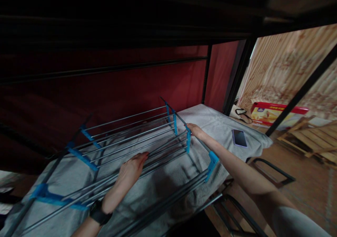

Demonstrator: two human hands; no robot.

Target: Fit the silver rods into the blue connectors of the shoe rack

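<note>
A partly assembled rack [137, 131] of thin grey metal rods and blue plastic brackets lies across a grey blanket [200, 114]. My left hand [131, 168], with a black watch [99, 212] on its wrist, is closed around a metal rod [163, 146] that slants toward the right side of the rack. At that side, my right hand [195, 130] grips the frame beside a blue bracket [188, 140]; its fingertips are partly hidden. Another blue bracket [212, 165] sits closer to me, below my right forearm, with several rods running from it.
A phone [239, 138] rests on the blanket at right. Black bed-frame posts [240, 75] and a dark overhead deck surround the space. On the floor stand a red and yellow box [273, 114], a wooden slatted piece [313, 135] and a black metal frame [237, 212].
</note>
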